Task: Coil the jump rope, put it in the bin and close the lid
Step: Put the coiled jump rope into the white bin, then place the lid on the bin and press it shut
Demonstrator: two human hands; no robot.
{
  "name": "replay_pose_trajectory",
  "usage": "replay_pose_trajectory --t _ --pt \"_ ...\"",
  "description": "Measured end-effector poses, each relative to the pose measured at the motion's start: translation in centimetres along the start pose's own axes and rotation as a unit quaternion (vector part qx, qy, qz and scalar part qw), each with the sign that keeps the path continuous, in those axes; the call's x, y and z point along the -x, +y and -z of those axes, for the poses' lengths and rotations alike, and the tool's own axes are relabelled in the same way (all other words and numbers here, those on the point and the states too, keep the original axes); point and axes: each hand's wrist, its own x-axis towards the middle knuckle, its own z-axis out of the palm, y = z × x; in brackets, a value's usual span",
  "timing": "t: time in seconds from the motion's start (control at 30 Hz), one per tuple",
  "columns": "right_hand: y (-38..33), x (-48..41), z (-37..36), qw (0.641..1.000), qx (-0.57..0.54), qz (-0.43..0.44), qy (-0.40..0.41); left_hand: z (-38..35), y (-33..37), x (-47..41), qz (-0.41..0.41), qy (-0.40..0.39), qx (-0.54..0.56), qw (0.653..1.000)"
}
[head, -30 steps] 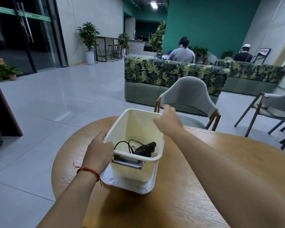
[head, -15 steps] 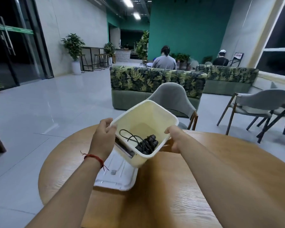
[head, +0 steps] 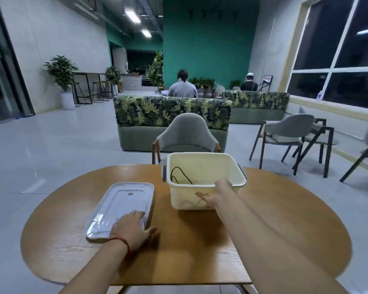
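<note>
Left hand (head: 130,229) flat on lid (head: 123,204), right hand (head: 218,195) gripping bin (head: 204,169); round wooden table (head: 263,230), lounge.

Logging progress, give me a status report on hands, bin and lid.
Left hand flat on lid, lid off. Right hand grips bin rim. Rope inside bin. Nothing in the way.

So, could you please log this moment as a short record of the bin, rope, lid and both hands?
bin: open, upright on the round table
jump rope: inside the bin, cord partly visible
lid: off, flat on the table left of the bin
left hand: resting on the lid's near end
right hand: gripping the bin's near rim
step left: fit the lid
</note>
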Motion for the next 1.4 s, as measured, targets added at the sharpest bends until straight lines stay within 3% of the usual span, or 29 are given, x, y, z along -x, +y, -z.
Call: replay_pose_trajectory --t 0.23,0.33,0.43,0.57,0.63,0.73,0.87,1.0,1.1,1.3,1.4 --pt "0.7 2.0 1.8 0.998 -0.037 -0.054 -0.011 0.6 1.2 3.1 -0.024 0.082 -0.101 0.991" --pt "0.6 3.3 3.0 0.997 -0.026 -0.059 -0.036 1.7 1.3 3.5 0.002 0.173 -0.092 0.981" --pt "0.1 3.5 4.0 0.999 0.019 -0.014 -0.030 4.5 1.0 3.7 0.006 0.294 0.026 0.955" --pt "-1.5 3.2 5.3 0.983 0.104 0.126 0.082 10.0 2.2 5.5 -0.031 0.393 0.057 0.917" --pt "-2.7 4.1 5.7 0.970 0.126 0.199 0.055 12.8 3.7 6.9 -0.068 0.434 0.074 0.895" --pt "-4.6 5.6 5.6 0.948 0.175 0.256 -0.071 16.3 6.4 8.6 -0.133 0.472 0.142 0.860" --pt "-7.0 6.2 5.2 0.911 0.213 0.311 -0.169 20.2 9.6 9.9 -0.215 0.430 0.284 0.830" --pt "-9.7 6.6 5.7 0.889 0.198 0.357 -0.205 22.7 11.6 9.4 -0.211 0.291 0.497 0.790" --pt "-11.0 5.9 6.5 0.894 0.164 0.370 -0.192 23.2 12.2 7.6 -0.188 0.211 0.582 0.763" --pt "-12.1 1.3 6.0 0.932 0.078 0.318 -0.153 21.3 14.4 -0.2 -0.052 0.195 0.586 0.784" --pt "-12.9 -1.6 4.7 0.949 0.116 0.267 -0.119 19.4 14.1 -4.0 -0.014 0.124 0.545 0.829"
